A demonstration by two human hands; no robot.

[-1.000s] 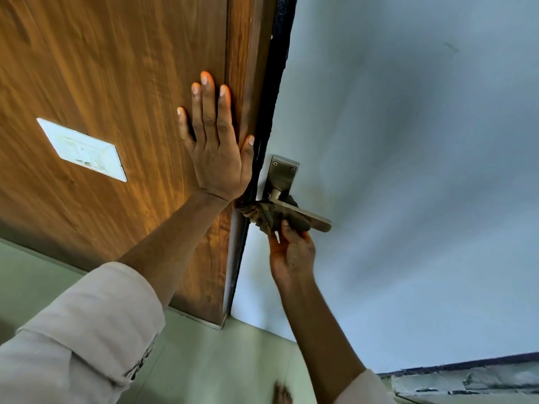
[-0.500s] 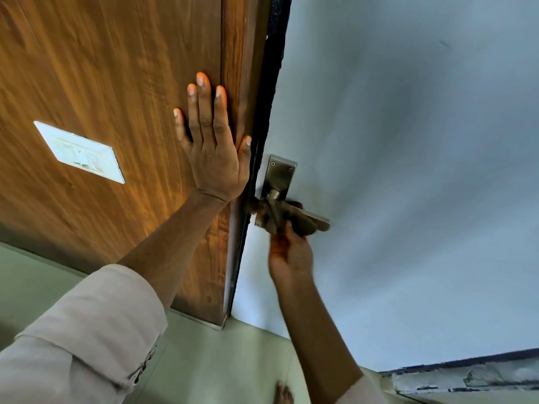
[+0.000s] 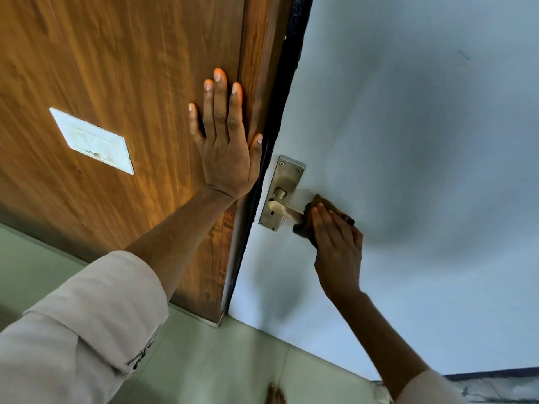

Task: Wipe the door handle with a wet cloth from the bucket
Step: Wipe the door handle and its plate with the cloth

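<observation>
A metal lever door handle (image 3: 284, 209) on its steel backplate (image 3: 287, 173) is fixed to the pale blue-grey door (image 3: 408, 141), near its left edge. My right hand (image 3: 338, 246) is wrapped over the outer end of the lever with a dark brown cloth (image 3: 322, 204) under the fingers. The lever's inner part and hub are bare. My left hand (image 3: 226, 144) lies flat, fingers spread, on the brown wooden panel (image 3: 116, 68) left of the door edge. No bucket is in view.
A white switch plate (image 3: 93, 141) is set in the wooden panel. A black strip (image 3: 287, 71) runs along the door's edge. Pale green floor tiles (image 3: 204, 360) lie below, with a bare foot (image 3: 274, 396) at the bottom edge.
My right hand has slid with the cloth from under the lever's hub out to its free end. The door face has swung more into view. My left hand stays pressed on the wood.
</observation>
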